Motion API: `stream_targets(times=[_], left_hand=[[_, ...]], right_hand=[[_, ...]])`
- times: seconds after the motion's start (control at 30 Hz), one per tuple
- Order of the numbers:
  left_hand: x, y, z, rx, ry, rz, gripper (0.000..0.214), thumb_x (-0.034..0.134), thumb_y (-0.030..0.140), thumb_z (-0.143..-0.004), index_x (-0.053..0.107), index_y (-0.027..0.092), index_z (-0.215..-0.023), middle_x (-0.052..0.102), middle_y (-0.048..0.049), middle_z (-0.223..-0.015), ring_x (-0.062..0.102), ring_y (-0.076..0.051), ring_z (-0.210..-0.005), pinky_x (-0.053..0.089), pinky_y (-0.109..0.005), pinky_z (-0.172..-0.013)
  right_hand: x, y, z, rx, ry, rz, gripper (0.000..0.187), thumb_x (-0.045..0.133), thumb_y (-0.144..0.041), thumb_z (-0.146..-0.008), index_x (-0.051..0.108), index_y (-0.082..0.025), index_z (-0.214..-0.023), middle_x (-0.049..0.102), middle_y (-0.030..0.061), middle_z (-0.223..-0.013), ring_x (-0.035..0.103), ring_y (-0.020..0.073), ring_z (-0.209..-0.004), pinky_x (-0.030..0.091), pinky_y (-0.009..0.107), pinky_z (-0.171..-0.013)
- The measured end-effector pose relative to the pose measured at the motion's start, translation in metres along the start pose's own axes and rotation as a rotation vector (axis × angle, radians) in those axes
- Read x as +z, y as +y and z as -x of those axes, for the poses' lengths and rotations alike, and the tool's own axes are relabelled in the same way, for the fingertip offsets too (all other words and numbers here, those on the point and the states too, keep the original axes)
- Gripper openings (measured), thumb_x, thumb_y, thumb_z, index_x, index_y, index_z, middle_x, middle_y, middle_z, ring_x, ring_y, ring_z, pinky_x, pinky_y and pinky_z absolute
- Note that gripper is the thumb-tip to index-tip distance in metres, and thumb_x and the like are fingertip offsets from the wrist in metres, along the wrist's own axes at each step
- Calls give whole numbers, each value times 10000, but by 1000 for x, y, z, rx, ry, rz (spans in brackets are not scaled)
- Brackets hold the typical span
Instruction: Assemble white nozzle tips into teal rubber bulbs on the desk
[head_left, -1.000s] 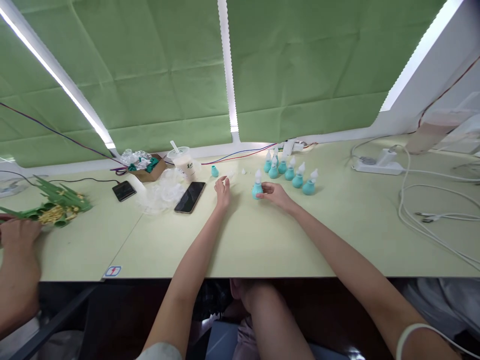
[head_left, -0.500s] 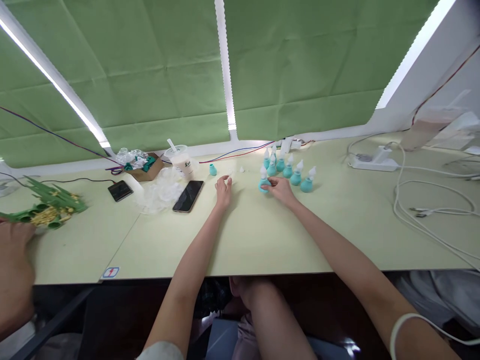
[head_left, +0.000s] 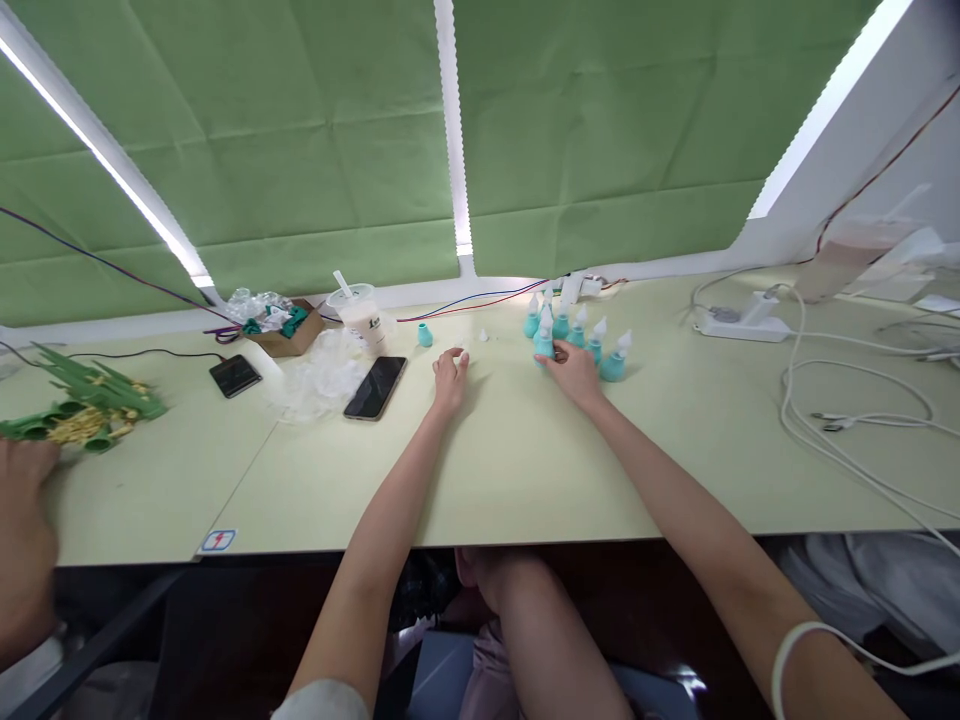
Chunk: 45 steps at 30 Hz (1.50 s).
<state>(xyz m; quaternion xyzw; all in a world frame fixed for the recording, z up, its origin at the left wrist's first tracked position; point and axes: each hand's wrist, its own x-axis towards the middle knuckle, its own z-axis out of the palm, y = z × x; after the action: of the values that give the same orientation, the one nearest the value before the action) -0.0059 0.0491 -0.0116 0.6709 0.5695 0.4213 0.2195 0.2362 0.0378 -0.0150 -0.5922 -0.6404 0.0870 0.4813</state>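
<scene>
My right hand (head_left: 572,370) pinches a teal squeeze bulb (head_left: 544,346) with a clear pointed tip, holding it upright by the body. Several matching tipped bulbs (head_left: 613,367) stand grouped just behind and beside this hand, partly hidden by it. My left hand (head_left: 450,378) rests on the table with fingers loosely bent and apart, nothing in it. Behind it and to the left is a teal bulb without a tip (head_left: 425,336). A small loose clear tip (head_left: 484,336) lies between that bulb and the group.
A phone (head_left: 376,388), crumpled clear plastic (head_left: 321,377), a lidded drink cup (head_left: 361,316) and a small cardboard box (head_left: 289,335) stand to the left. Another person's hand (head_left: 26,500) is near green artificial stems (head_left: 90,395). A power strip (head_left: 742,322) and white cables (head_left: 855,455) lie right.
My right hand has carried the tipped bulb a little to the right and back, up to the group. My left hand has barely moved.
</scene>
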Motion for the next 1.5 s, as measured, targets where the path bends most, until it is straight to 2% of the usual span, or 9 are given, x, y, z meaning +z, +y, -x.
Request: stream_targets(times=[0.17,0.3,0.5,1.2,1.3,1.5], left_hand=[[1,1,0,15,-33,-7,370,290,448,-917,475,203,-1123,517,-95,-1181,368,-225,-1157,271,-380,-1025],[1,2,1,12,-58,-9,364,288,458,-915,470,217,-1118,510,-95,-1194,362,-227,-1169,270,-390,-1021],[0,4,3,1,-85,-12,374,290,470,-910,465,220,-1126,502,-95,-1204,349,-237,-1165,282,-392,-1008],[2,4,4,6,-118,-49,412,323,484,-897,419,218,-1196,536,-101,-1182,374,-255,-1170,312,-414,-980],[2,3,3,8,-111,-69,412,330,482,-895,427,213,-1193,552,-108,-1156,401,-252,-1142,333,-413,-961],[3,1,3,5,-120,-55,410,324,479,-896,414,217,-1198,543,-98,-1170,395,-256,-1152,317,-416,-977]], right_hand=[[6,7,0,-82,97,223,312,606,-325,-775,636,-157,-1036,595,122,-1097,503,281,-1081,391,449,-945],[11,14,-1,-28,134,232,337,535,-316,-823,605,-111,-1081,528,155,-1072,521,250,-998,419,400,-914],[13,20,-1,18,116,275,289,523,-277,-816,595,-112,-1042,561,147,-992,523,262,-947,432,404,-873],[16,19,0,32,146,268,297,441,-286,-844,524,-139,-1088,543,147,-1029,496,277,-1019,421,438,-882],[14,17,2,39,141,253,345,453,-262,-832,485,-134,-1151,516,154,-1071,490,281,-1044,421,442,-896],[10,5,3,29,159,167,565,506,-229,-789,329,-108,-1312,390,189,-1188,475,288,-1087,416,452,-916]])
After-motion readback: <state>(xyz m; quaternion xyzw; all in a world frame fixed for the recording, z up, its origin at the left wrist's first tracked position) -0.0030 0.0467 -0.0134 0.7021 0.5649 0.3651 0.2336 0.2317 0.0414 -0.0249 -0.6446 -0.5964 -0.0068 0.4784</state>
